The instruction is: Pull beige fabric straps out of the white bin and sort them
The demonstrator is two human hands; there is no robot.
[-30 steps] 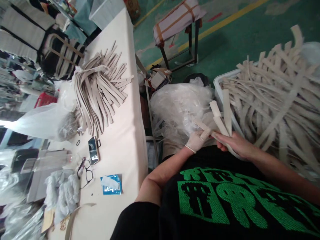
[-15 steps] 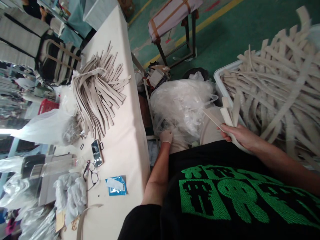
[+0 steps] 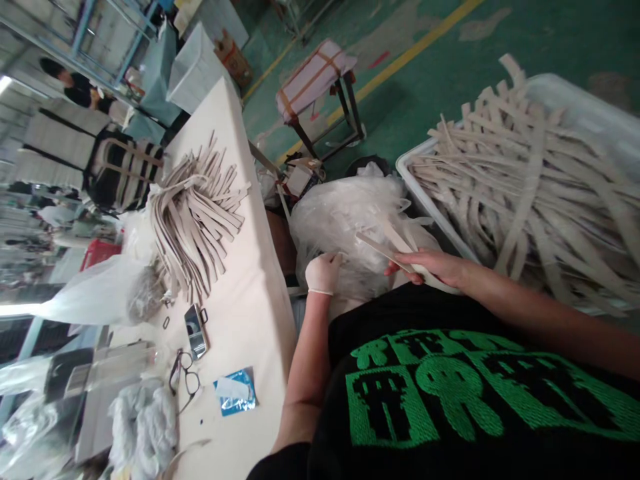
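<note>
My right hand (image 3: 430, 263), bare, is closed around a few beige fabric strips (image 3: 397, 237), whose ends stick out to the left and upward over my lap. My left hand (image 3: 323, 273) wears a whitish glove and is closed in a fist at the near edge of a clear plastic bag (image 3: 345, 207). What its fingers hold, if anything, is hidden. The crumpled bag lies across my lap. Right of it, a white plastic bin (image 3: 435, 217) is heaped with loose beige strips (image 3: 505, 187).
Along my left runs a cream-covered table (image 3: 250, 300). On it lie a bundle of strips (image 3: 195, 220), a phone (image 3: 195, 331), glasses (image 3: 186, 377) and a blue packet (image 3: 235, 392). A padded stool (image 3: 317, 80) stands ahead. Another person (image 3: 83, 87) is far left.
My right hand has moved left, from beside the bin to over my lap, with the strips in it. My left hand has come slightly left and nearer me. The view has shifted.
</note>
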